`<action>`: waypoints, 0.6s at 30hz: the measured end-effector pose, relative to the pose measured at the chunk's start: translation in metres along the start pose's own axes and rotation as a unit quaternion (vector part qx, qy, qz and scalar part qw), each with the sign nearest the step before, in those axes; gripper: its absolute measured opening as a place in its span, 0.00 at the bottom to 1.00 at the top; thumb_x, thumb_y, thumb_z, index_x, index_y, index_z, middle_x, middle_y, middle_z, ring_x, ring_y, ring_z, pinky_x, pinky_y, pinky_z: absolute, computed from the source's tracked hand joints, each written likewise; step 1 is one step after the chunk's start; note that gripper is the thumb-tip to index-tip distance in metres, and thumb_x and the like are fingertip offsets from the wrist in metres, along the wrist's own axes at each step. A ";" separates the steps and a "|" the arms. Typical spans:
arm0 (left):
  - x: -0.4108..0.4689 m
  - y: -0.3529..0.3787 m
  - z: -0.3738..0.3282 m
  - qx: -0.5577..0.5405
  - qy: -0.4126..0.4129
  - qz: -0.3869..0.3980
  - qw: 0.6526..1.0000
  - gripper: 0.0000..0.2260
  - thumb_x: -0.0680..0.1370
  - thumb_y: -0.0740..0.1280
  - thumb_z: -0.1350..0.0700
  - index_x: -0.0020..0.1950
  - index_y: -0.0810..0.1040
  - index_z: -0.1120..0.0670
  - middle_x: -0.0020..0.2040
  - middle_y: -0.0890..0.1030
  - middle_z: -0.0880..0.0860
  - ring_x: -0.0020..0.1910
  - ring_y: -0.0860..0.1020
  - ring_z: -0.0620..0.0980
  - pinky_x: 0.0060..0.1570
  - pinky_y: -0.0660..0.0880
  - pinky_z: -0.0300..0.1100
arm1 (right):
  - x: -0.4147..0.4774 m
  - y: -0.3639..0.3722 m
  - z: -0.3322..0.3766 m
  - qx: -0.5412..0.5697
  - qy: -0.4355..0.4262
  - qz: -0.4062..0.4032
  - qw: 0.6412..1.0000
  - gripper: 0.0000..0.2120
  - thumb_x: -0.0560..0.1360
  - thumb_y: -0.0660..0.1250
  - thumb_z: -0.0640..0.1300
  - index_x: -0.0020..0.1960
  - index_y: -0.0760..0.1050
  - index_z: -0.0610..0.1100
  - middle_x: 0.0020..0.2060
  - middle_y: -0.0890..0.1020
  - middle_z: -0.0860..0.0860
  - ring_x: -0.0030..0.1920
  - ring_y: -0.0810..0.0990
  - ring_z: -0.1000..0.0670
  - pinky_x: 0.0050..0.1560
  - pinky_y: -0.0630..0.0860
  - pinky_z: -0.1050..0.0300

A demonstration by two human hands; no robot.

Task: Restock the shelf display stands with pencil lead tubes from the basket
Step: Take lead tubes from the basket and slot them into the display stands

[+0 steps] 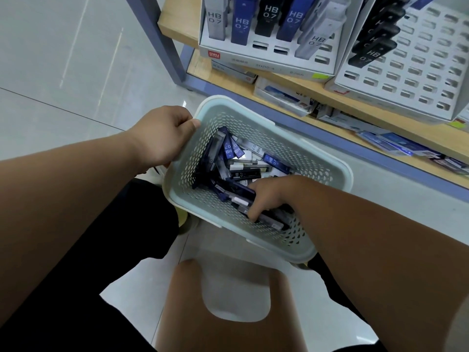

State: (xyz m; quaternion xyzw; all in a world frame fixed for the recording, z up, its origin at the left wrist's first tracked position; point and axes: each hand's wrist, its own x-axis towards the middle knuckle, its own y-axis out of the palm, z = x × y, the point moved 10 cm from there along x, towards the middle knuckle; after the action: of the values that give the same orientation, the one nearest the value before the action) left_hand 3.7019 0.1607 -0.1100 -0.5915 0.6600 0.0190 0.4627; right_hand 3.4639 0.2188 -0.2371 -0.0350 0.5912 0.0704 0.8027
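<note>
A pale green perforated basket (327, 171) sits tilted in front of me, filled with several blue, black and white pencil lead tubes (241, 163) marked HB 0.7. My left hand (162, 135) grips the basket's upper left rim. My right hand (269, 199) reaches inside the basket, fingers curled around several dark tubes near its lower wall. On the wooden shelf above, a white display stand (269, 59) holds upright tubes with a few vacant slots. A second stand (411, 67) on the right has one column of black tubes and many vacant slots.
The shelf's lower wooden board (380, 123) carries flat boxes of stock and loose blue packets to the right. A grey-blue shelf post (162, 41) rises at the left. A brown stool (228, 313) stands on the glossy tiled floor below the basket, between my legs.
</note>
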 end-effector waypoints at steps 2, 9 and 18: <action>-0.001 0.000 -0.002 0.004 0.000 0.004 1.000 0.17 0.83 0.60 0.45 0.41 0.75 0.54 0.35 0.79 0.58 0.30 0.79 0.60 0.33 0.81 0.57 | 0.000 0.001 0.001 0.011 -0.003 0.001 1.000 0.22 0.64 0.79 0.50 0.55 0.76 0.51 0.49 0.84 0.48 0.46 0.84 0.48 0.44 0.83 0.54; -0.003 0.000 -0.006 0.015 0.005 0.005 1.000 0.16 0.83 0.60 0.47 0.42 0.74 0.56 0.35 0.77 0.58 0.30 0.79 0.61 0.34 0.81 0.56 | -0.003 0.005 0.001 0.040 -0.007 -0.004 0.999 0.25 0.61 0.77 0.52 0.55 0.76 0.49 0.50 0.83 0.47 0.48 0.83 0.49 0.51 0.82 0.51; -0.002 0.002 -0.007 0.011 0.012 -0.007 1.000 0.15 0.84 0.59 0.48 0.43 0.73 0.57 0.35 0.75 0.56 0.30 0.74 0.54 0.29 0.72 0.42 | 0.005 -0.005 0.000 0.102 -0.025 -0.074 0.992 0.16 0.63 0.80 0.50 0.45 0.80 0.46 0.41 0.83 0.49 0.42 0.82 0.47 0.47 0.80 0.52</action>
State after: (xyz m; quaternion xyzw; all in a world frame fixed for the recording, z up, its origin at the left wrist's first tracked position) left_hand 3.6958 0.1587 -0.1062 -0.5908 0.6619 0.0010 0.4614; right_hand 3.4656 0.2145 -0.2418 0.0055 0.5707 -0.0493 0.8197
